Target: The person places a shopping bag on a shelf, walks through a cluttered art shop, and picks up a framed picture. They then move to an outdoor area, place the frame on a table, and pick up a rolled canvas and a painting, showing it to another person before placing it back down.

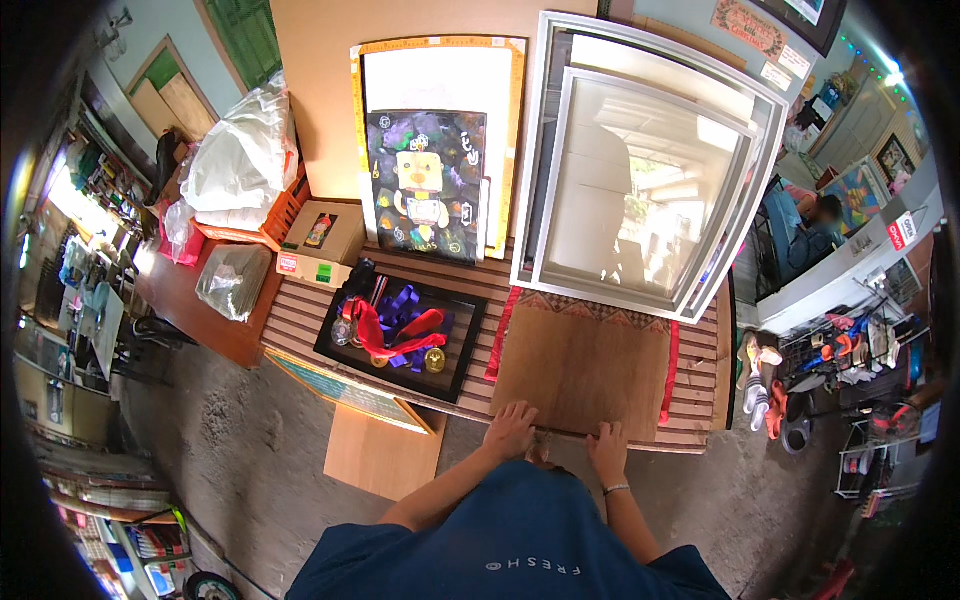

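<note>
Your left hand (pixel 511 429) and right hand (pixel 607 447) rest spread on the near edge of the brown board (pixel 580 365), which lies at the surface's (pixel 700 400) front edge.

Both hands — left hand (pixel 511 430), right hand (pixel 607 447) — rest on the board's (pixel 580 375) six-o'clock edge; framed medals (pixel 400 335) at nine, glazed frames (pixel 640 170) at twelve.

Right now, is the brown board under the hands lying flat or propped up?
Lying flat. The brown board rests on the slatted table, with the left hand and right hand at its near edge.
</note>
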### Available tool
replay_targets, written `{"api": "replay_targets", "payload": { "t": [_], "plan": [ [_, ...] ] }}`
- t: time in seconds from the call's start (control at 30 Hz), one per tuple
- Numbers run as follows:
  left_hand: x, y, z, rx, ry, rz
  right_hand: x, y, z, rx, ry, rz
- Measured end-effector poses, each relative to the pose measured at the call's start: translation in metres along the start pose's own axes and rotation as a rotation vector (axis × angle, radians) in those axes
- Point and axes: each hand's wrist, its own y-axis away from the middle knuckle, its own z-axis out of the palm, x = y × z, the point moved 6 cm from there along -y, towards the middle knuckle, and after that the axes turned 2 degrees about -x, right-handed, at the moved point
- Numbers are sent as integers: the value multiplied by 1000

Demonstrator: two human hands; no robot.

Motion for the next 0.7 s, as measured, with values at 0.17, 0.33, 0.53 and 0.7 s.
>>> {"api": "replay_targets", "payload": {
  "t": [0.17, 0.33, 0.53, 0.7],
  "plan": [
    [10, -14, 9, -52, -84, 24, 8, -3, 4, 31, 14, -65],
    [17, -31, 14, 1, 49, 78, -6, -19, -12, -3, -55, -46],
    [38, -61, 19, -150, 40, 218, 0, -23, -22, 81, -139, 9],
    [32, -64, 37, -201, 35, 378, -4, -5, 1, 19, -92, 30]
  ]
}}
